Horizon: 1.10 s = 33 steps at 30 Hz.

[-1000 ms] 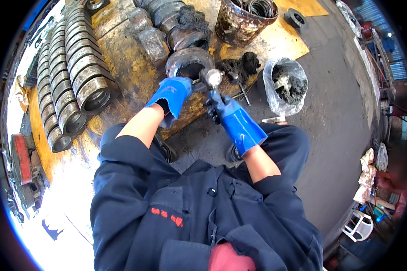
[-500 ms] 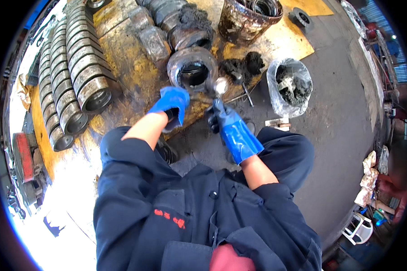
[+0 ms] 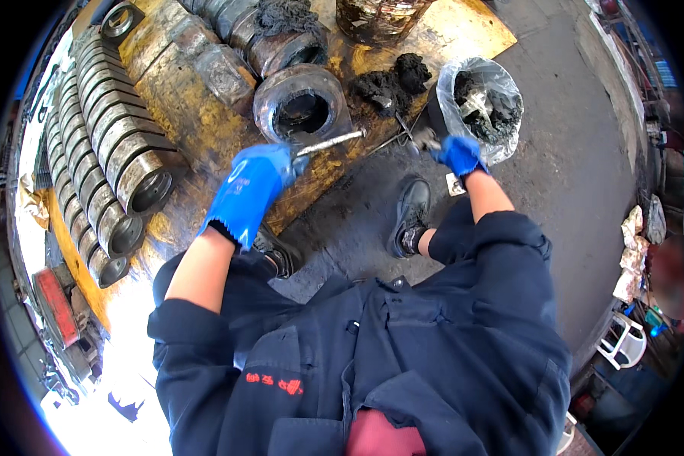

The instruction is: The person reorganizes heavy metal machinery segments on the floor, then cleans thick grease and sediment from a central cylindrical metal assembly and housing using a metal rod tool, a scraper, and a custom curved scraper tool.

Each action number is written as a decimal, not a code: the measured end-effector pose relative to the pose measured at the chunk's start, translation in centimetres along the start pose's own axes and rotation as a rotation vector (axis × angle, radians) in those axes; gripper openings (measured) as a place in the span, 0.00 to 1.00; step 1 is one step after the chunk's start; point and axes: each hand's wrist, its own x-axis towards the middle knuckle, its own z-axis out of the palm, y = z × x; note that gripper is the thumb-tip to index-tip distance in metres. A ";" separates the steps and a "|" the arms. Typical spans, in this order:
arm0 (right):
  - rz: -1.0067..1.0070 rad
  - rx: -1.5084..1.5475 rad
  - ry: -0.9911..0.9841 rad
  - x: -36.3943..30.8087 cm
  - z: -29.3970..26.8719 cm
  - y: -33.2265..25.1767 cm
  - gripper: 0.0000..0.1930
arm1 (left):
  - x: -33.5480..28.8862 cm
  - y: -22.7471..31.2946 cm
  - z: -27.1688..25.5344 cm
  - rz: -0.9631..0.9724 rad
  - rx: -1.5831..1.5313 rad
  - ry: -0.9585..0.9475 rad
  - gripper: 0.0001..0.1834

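My left hand (image 3: pixel 257 178), in a blue glove, is closed around a slim metal rod (image 3: pixel 334 142) with a small knob at its far end. The rod points right, just in front of a thick greasy metal ring (image 3: pixel 300 110) on the table. My right hand (image 3: pixel 460 154), also gloved, is at the table edge beside a thin metal tool (image 3: pixel 407 133). Its dark fingers are blurred, and whether they grip the tool is unclear. The tool's far end lies against a clump of black grease (image 3: pixel 391 82). Behind my right hand is a container lined with clear plastic (image 3: pixel 442 95), with dark sludge in it.
Rows of metal cylinders (image 3: pixel 121 129) lie along the left of the stained yellow table (image 3: pixel 194 178). Greasy metal blocks (image 3: pixel 220 72) and a rusty bucket (image 3: pixel 380 19) are farther back. My shoes (image 3: pixel 412 209) rest on the dark floor below the table edge.
My right hand has moved right, away from the ring toward the lined container. My left hand, earlier beside the ring, now holds the metal rod. The view has shifted slightly.
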 end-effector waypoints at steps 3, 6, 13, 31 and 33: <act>0.155 0.015 -0.097 -1.2 5.5 2.6 0.25 | -1.2 0.3 -0.5 0.008 -0.013 -0.054 0.21; 0.366 0.098 -0.277 -1.4 6.4 4.2 0.28 | -0.4 -0.2 -0.3 -0.062 0.024 -0.191 0.20; -0.132 0.552 0.033 1.3 0.0 -1.2 0.37 | -0.5 1.1 -0.7 0.026 0.000 -0.094 0.19; -0.486 0.281 -0.252 -1.7 -18.0 -15.1 0.18 | 1.0 -3.5 -0.5 0.058 -0.567 0.103 0.27; -0.334 0.271 -0.247 1.4 -17.0 -11.4 0.20 | 3.1 -6.5 -0.6 -0.028 -0.597 0.231 0.28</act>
